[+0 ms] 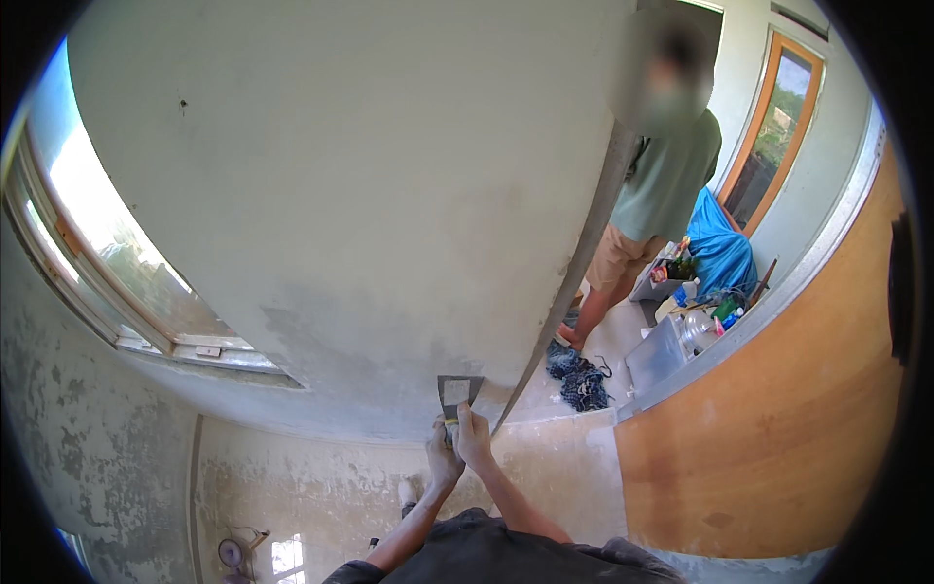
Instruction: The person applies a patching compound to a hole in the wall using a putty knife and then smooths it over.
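A putty knife with a wide metal blade stands blade-up in front of the lower part of the wall, close to the wall's right edge. Pale material shows on the middle of its blade. My left hand is closed around the handle, which is mostly hidden by my fingers. Against the same tool, just to the right, my right hand is closed too, its fingers reaching up to the base of the blade. Grey, damp-looking patches spread over the wall around the blade. Whether the blade touches the wall I cannot tell.
Through the doorway on the right stands another person beside dark patterned cloth. Near them are a clear plastic box and a blue sheet. An orange-brown wooden door fills the right. A fan sits lower left, below a window.
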Tool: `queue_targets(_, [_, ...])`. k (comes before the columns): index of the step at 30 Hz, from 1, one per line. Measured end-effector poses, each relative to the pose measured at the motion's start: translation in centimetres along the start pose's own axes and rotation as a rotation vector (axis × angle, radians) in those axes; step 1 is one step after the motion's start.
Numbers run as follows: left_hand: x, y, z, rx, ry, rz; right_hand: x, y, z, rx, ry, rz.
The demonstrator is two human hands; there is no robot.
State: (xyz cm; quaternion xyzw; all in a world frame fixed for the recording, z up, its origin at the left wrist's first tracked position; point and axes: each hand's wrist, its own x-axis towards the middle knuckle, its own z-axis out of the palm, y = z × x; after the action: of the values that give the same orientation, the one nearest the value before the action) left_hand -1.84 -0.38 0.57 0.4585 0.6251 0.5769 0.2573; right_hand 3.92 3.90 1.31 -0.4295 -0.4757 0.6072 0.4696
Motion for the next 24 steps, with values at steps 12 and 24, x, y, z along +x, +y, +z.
queue_targets(12, [1.0, -1.8, 0.4, 0.053, -0.008, 0.089, 1.0, 0.7, -0.3, 0.063, -0.045, -0.056])
queue_targets(24, [1.1, -0.3, 0.9, 0.032, 0.023, 0.150, 0.8, 0.6, -0.1, 0.094, 0.028, -0.081])
